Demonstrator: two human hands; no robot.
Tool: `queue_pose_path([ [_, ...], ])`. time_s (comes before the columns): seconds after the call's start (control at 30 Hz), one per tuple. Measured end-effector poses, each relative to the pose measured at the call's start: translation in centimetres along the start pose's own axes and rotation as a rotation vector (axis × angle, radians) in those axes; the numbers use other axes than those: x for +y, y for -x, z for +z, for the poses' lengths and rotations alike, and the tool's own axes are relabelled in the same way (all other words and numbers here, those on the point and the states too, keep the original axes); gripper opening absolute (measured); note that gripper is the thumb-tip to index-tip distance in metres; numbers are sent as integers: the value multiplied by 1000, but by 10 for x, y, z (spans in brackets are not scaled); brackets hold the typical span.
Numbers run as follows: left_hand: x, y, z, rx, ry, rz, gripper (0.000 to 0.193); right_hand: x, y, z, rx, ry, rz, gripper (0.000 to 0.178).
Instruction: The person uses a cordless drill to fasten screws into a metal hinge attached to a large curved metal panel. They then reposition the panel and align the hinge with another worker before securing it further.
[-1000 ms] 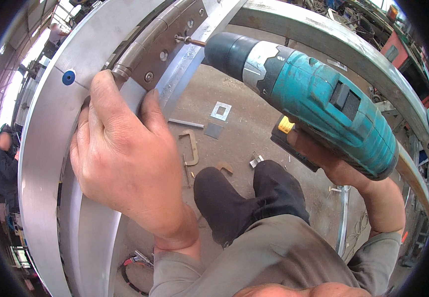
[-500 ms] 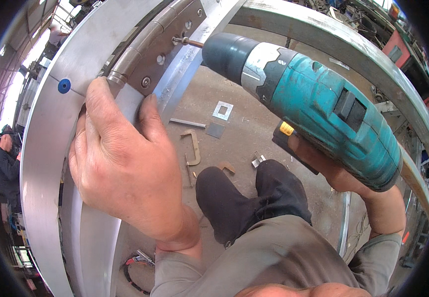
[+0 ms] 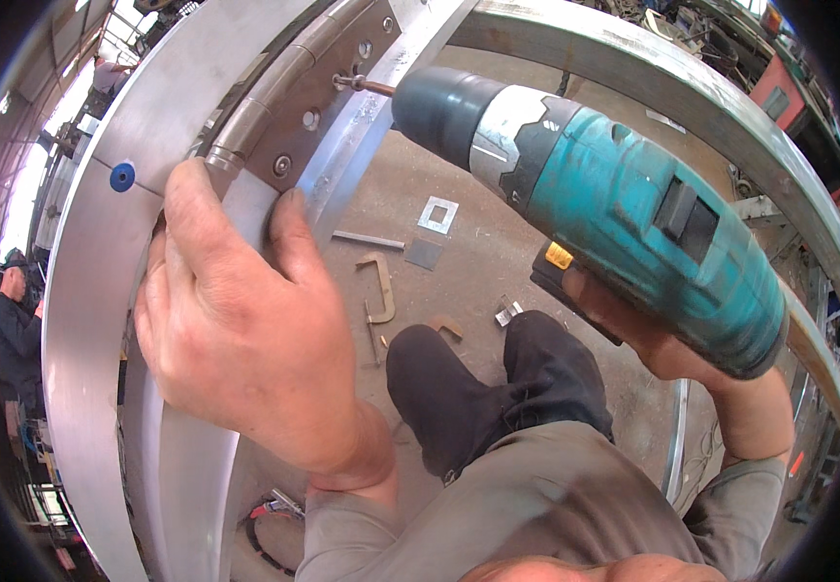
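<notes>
My right hand [image 3: 667, 354] is wrapped round the handle of a teal and black cordless drill [image 3: 624, 199], partly hidden beneath its body. From the chuck, a bit reaches left to a screw [image 3: 350, 81] in a hole of a brown metal hinge [image 3: 284, 116]. Another screw [image 3: 283, 165] sits in the hinge plate near its lower end; other holes show along it. My left hand [image 3: 250, 310] closes round the silvery metal frame [image 3: 187, 475] just below the hinge. Its thumb lies on the near side, the forefinger at the hinge barrel's end; the other fingertips are hidden.
A pale metal panel [image 3: 80, 320] with a blue disc [image 3: 122, 177] curves along the left. A metal beam [image 3: 653, 87] crosses the far side. On the floor lie a C-clamp [image 3: 381, 291], a square plate with a hole [image 3: 437, 214] and offcuts. Another person [image 3: 15, 320] stands far left.
The hinge, panel and drill front sit very slightly further left in view. My hands keep their holds, and the bit stays at the same screw.
</notes>
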State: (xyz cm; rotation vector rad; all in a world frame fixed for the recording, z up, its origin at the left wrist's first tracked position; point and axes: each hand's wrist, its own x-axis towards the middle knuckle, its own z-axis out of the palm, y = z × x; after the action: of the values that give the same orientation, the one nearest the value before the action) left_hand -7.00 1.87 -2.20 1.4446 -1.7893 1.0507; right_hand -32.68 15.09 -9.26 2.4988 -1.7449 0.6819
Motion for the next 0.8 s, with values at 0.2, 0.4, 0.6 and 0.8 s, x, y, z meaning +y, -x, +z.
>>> queue_pose_path([
  [0.2, 2, -2, -3, 4, 21, 5, 58, -9, -11, -6, 78, -297, 73, 48],
  [0.4, 10, -8, -9, -79, 36, 2, 60, -7, -17, -16, 10, -472, 256, 46],
  [0.6, 6, -18, -16, -211, 111, 38, 64, -6, -19, -23, -29, -601, 307, 51],
  [0.8, -3, -25, -32, -375, 208, 98, 76, -15, -30, -32, -109, -957, 635, 38],
])
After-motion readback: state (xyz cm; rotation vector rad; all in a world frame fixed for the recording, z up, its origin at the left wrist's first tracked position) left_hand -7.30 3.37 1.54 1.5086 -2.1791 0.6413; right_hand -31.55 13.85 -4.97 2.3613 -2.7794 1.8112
